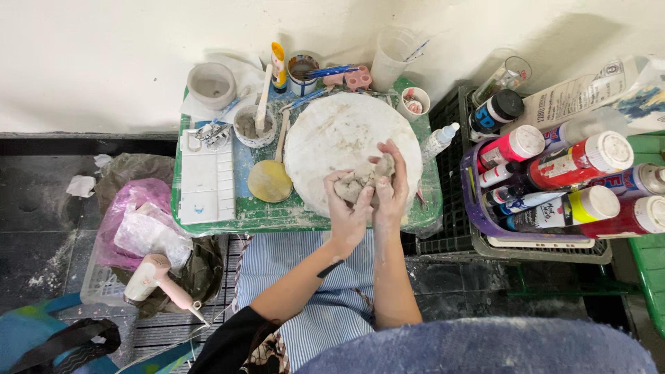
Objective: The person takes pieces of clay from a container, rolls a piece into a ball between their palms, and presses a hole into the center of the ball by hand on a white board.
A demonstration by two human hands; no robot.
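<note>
A lump of grey clay point(360, 181) sits between both hands just right of the middle of the frame, held above the near edge of a round white board point(332, 138). The left hand point(348, 208) cups the clay from below and from the left, its grip closed around the lump. The right hand point(392, 185) presses against the clay from the right, fingers curled over the top, so its grip is grasping the same lump. Both hands are smeared with pale clay.

The round board lies on a small green table point(277, 216) that fills the upper middle of the frame. Just left of the board lies a yellow round paddle point(270, 180) with a wooden handle. Farther left is a white paint palette point(206, 183). Behind it stands a small bowl point(253, 126) with a stick in it, and a larger white bowl point(211, 84) is at the upper left. A striped cup with brushes point(303, 73) and a clear plastic cup point(392, 55) stand along the wall at the top.

At the right of the frame a purple basket point(478, 221) holds paint bottles point(578, 163) lying on their sides. A small white squeeze bottle point(440, 140) lies between the board and the basket. At the lower left, on the floor, a pink hair dryer point(156, 277) rests beside a pink plastic bag point(138, 208).
</note>
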